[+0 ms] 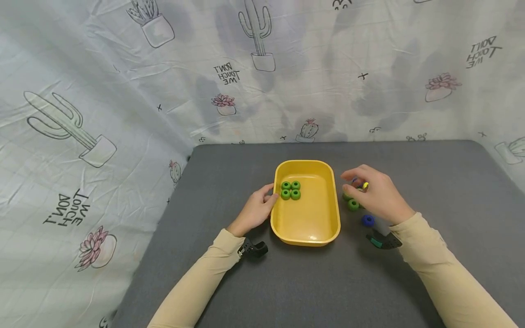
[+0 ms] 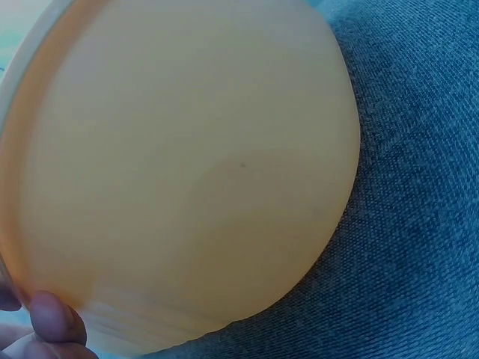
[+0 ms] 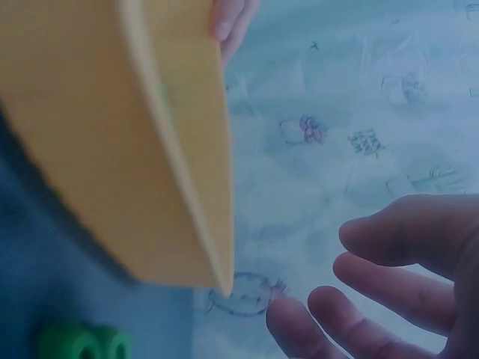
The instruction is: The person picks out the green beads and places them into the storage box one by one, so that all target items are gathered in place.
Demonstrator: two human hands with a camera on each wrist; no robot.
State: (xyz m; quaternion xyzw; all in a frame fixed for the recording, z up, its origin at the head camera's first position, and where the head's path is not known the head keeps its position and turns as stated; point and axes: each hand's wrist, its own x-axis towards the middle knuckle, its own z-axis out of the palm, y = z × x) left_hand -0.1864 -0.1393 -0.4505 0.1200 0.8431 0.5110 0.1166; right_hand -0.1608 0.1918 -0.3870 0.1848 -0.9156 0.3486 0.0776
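Note:
A yellow plastic tray (image 1: 313, 209) stands on the dark table, and several green ring-shaped beads (image 1: 295, 194) sit grouped against its left inner side. My left hand (image 1: 256, 207) holds the tray's left wall, its thumb at the rim; in the left wrist view, fingertips (image 2: 56, 318) rest on the tray's edge. To the tray's right, my right hand (image 1: 379, 193) hovers over loose beads, thumb and fingers apart. The right wrist view shows nothing between those fingers. Below the hand lie a green bead (image 1: 353, 204) and a blue bead (image 1: 368, 220). A yellow bead (image 1: 365, 185) shows partly; the hand hides others.
The grey table (image 1: 311, 282) extends around the tray. A pale cloth (image 1: 287, 105) printed with cacti hangs behind and to the left. Black wrist straps (image 1: 254, 249) show below both wrists.

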